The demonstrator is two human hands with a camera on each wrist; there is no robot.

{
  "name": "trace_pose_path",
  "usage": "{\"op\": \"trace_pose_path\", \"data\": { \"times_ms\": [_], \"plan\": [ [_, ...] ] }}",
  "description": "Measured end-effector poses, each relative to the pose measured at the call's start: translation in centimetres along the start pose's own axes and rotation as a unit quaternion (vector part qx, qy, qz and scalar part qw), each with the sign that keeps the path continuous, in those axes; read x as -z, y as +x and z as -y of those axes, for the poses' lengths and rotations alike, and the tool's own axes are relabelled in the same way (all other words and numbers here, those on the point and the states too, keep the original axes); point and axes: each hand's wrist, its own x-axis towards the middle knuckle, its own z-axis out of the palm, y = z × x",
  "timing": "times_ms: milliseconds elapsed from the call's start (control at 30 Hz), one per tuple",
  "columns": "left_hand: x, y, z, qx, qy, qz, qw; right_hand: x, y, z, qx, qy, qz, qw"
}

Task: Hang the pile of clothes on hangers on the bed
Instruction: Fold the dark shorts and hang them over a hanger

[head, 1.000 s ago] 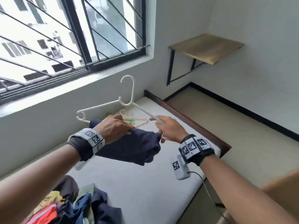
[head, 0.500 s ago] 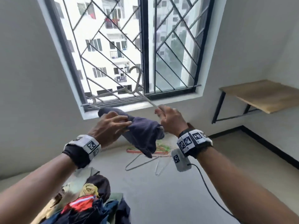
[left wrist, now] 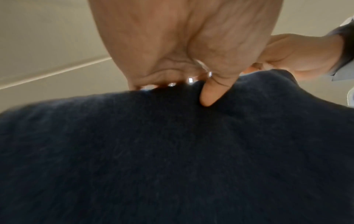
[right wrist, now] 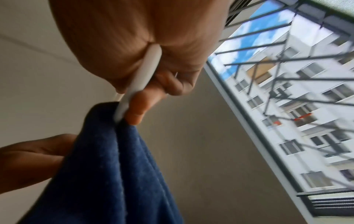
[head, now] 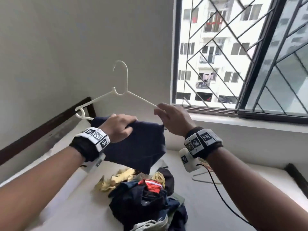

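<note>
A white plastic hanger [head: 124, 90] is held up in front of me, hook upward. A dark navy garment [head: 138, 144] is draped over its bottom bar and hangs down. My left hand [head: 120, 126] grips the garment at the top, its thumb [left wrist: 209, 94] pressed into the cloth [left wrist: 172, 151]. My right hand [head: 170, 120] pinches the hanger's right end [right wrist: 138, 84] where the navy cloth [right wrist: 114, 166] meets it. Below, a pile of mixed clothes [head: 145, 197] lies on the white bed [head: 225, 205].
A barred window [head: 241, 52] fills the upper right, with its sill [head: 250, 124] just behind my right hand. A plain wall is at the left, with a dark wooden bed edge [head: 50, 124]. A spare wire hanger [head: 205, 176] lies on the bed under my right wrist.
My view has swung left, so the window now sits at the right and the clothes pile is below centre. Both hands keep their hold; the garment hangs flatter over the bar.
</note>
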Motion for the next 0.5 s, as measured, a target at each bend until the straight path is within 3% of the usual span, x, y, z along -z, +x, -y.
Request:
{"op": "trace_pose_path", "data": {
  "times_ms": [133,267,367,500],
  "plan": [
    [2.6,-8.1,6.9,0.112,0.0,0.052,0.992,-7.0,4.4,8.2,0.073,0.016,0.061,0.995],
    [4.8,-16.4,13.5,0.178,0.015,0.053,0.982,-14.4,8.3,18.9,0.167,0.042,0.098,0.98],
    [7.2,-24.7,19.9,0.24,-0.04,0.026,0.97,-19.8,10.8,27.3,0.207,0.078,0.127,0.967],
    [10.0,-37.0,26.5,0.299,0.022,-0.019,0.954,-26.4,13.2,37.2,0.247,0.148,0.176,0.941]
  ]
}}
